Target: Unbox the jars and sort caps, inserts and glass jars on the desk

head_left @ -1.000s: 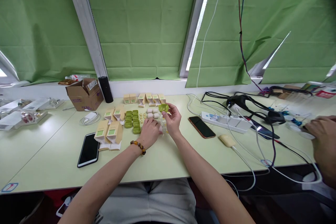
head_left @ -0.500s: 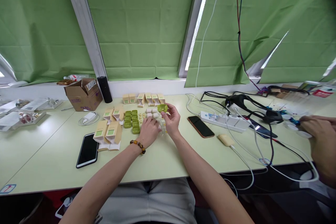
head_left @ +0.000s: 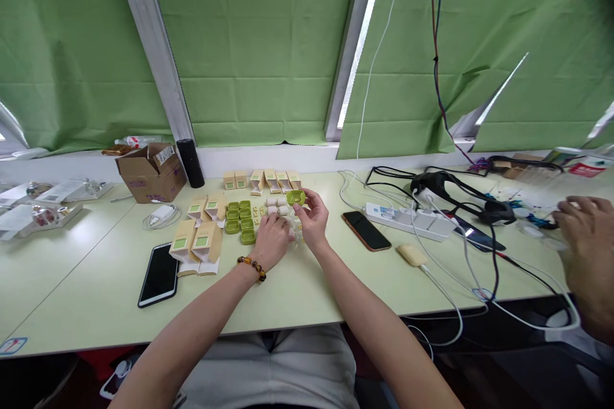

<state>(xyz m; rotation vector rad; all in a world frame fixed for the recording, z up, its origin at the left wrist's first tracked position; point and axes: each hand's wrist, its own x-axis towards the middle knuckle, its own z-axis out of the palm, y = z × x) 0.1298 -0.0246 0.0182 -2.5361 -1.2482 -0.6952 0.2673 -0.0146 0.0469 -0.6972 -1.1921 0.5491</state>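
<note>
In my right hand [head_left: 314, 220], pinched between thumb and fingers, is a small green plastic tray-like cup [head_left: 295, 197], tilted above the table. My left hand [head_left: 272, 239], with a beaded bracelet at the wrist, is low over the table, its fingers bent down and together; whatever they grip is hidden. Clear plastic pieces [head_left: 298, 233] lie between the two hands. Just beyond the left fingers are several white cylinders [head_left: 277, 202]. To their left sit small yellowish pieces [head_left: 257, 211] and rows of matching green cups [head_left: 233, 227].
Cream boxes with green windows stand at left [head_left: 208, 239] and behind [head_left: 256, 180]. A white-edged phone [head_left: 159, 273] lies left, another phone [head_left: 366, 231] right. A power strip [head_left: 412, 220], cables and a black headset [head_left: 444, 188] are further right, near another person's hand [head_left: 588, 236].
My hands and the green cup have barely moved. At the far right, the other person's hand has lifted and opened out.
</note>
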